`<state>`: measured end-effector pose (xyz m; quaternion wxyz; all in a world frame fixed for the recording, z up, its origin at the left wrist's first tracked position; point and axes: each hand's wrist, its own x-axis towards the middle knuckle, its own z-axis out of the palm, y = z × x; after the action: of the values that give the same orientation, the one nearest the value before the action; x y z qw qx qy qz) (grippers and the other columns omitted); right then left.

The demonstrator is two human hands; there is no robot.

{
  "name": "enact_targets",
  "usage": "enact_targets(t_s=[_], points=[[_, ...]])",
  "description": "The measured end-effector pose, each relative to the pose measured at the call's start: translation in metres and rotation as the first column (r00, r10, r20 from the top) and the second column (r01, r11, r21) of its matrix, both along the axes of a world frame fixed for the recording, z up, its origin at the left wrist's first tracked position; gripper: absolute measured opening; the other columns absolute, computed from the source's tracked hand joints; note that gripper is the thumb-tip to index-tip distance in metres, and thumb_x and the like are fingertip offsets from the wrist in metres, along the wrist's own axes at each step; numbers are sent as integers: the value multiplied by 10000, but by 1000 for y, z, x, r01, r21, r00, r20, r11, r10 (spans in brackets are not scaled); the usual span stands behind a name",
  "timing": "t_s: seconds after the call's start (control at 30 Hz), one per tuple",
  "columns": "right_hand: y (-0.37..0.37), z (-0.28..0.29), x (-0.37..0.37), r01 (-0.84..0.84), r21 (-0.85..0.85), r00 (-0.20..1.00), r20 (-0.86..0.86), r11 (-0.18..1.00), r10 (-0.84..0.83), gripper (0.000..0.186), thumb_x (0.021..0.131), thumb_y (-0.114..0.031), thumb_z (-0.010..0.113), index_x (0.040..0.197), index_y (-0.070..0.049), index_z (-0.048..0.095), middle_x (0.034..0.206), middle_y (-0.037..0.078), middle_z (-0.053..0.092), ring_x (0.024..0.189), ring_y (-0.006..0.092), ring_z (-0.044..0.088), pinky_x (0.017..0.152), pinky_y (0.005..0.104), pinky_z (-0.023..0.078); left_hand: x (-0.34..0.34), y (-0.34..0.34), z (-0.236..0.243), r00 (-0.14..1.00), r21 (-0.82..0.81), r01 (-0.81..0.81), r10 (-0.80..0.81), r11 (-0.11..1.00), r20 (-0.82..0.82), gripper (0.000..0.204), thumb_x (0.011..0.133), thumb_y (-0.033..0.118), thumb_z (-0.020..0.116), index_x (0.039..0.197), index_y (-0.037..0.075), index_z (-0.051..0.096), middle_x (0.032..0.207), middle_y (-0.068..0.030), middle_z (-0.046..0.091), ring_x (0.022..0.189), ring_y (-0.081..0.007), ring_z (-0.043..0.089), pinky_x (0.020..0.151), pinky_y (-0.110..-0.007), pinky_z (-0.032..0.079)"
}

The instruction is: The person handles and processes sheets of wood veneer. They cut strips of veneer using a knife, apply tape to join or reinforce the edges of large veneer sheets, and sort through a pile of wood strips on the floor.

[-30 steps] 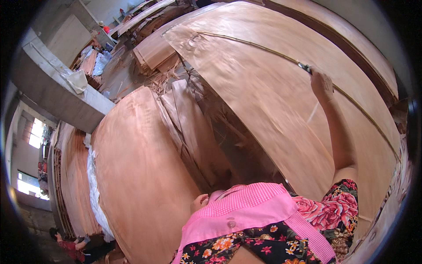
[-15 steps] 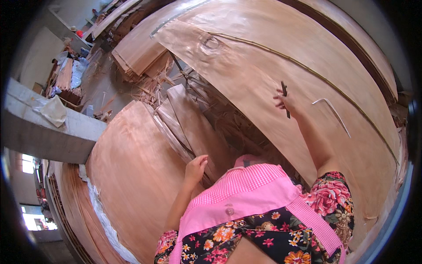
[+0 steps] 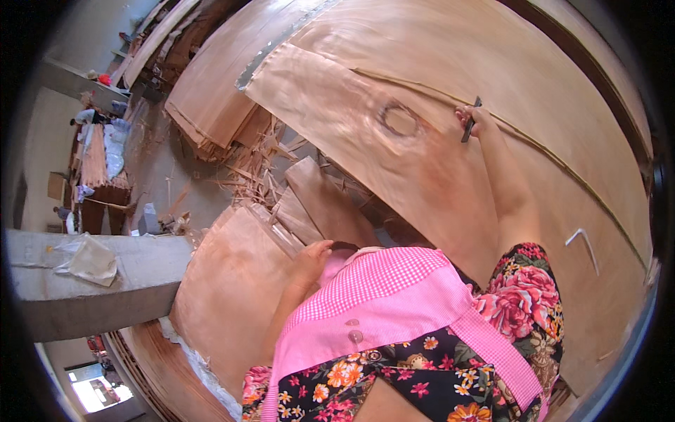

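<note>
My right hand (image 3: 478, 123) is closed around a thin, dark, flat blade-like tool (image 3: 472, 121), held over a large sheet of wood veneer (image 3: 450, 183). Beside it, a long narrow brown strip (image 3: 538, 144) runs across the veneer. To the hand's left, a roundish hole (image 3: 401, 121) with a darker, rippled rim shows in the sheet. My left hand (image 3: 309, 259) is low, close to the pink checked apron (image 3: 394, 288), with its fingers curled. A dark curved edge lies by its fingertips, and whatever they may hold is hidden.
A white bent rod (image 3: 582, 243) lies on the veneer at right. Another veneer stack (image 3: 225, 281) stands at left, with scraps (image 3: 253, 162) on the floor beyond. A concrete beam (image 3: 140, 274) carries a pale plastic bag (image 3: 91, 260). More veneer (image 3: 211, 91) is piled at the far left.
My right hand has moved farther away over the sheet, up to the long strip, with the blade-like tool tilted differently. My left hand has come in closer to the apron. The view has shifted.
</note>
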<state>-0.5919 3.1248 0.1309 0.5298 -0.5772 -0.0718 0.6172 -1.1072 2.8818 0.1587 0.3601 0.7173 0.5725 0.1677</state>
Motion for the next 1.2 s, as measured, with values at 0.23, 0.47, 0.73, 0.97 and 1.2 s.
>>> enact_targets(t_s=[0.23, 0.47, 0.73, 0.97, 1.2], points=[[70, 37, -58, 4, 311, 855, 492, 951, -165, 195, 900, -210, 447, 1039, -79, 407, 841, 93, 604, 521, 115, 516, 403, 216, 407, -55, 239, -11, 984, 210, 82, -112, 974, 139, 270, 769, 91, 568, 1031, 25, 570, 985, -160, 592, 925, -307, 557, 809, -360, 437], [225, 31, -258, -303, -75, 786, 544, 950, 294, 287, 811, -177, 501, 1067, -63, 434, 714, 54, 544, 515, 93, 459, 444, 227, 402, -24, 595, -51, 975, 477, 204, -137, 855, -173, 457, 788, 278, 564, 1201, 117, 454, 1311, -110, 374, 1212, -290, 329, 983, -426, 285], [343, 3, -384, -453, -71, 793, 425, 889, 438, 208, 909, -199, 409, 1017, -38, 484, 684, 37, 552, 480, 73, 500, 420, 198, 412, -49, 675, -102, 966, 662, 210, -48, 719, -253, 424, 815, 413, 488, 1175, 191, 507, 1276, -35, 436, 1198, -230, 366, 1010, -428, 216], [392, -23, -416, -479, 50, 819, 384, 877, 425, 183, 901, -202, 418, 936, -42, 500, 642, 33, 554, 406, 85, 492, 353, 208, 385, -62, 672, -91, 988, 623, 112, -154, 774, 14, 366, 776, 223, 575, 1124, 118, 534, 1233, -73, 476, 1196, -254, 368, 997, -431, 231], [380, -14, -408, -416, 149, 877, 326, 897, 353, 237, 912, -225, 421, 981, -11, 497, 670, 52, 560, 442, 97, 501, 413, 209, 412, -143, 606, -61, 899, 498, -338, 430, 799, -80, 525, 676, 230, 679, 1138, 79, 479, 1310, -109, 365, 1218, -326, 307, 995, -483, 211]])
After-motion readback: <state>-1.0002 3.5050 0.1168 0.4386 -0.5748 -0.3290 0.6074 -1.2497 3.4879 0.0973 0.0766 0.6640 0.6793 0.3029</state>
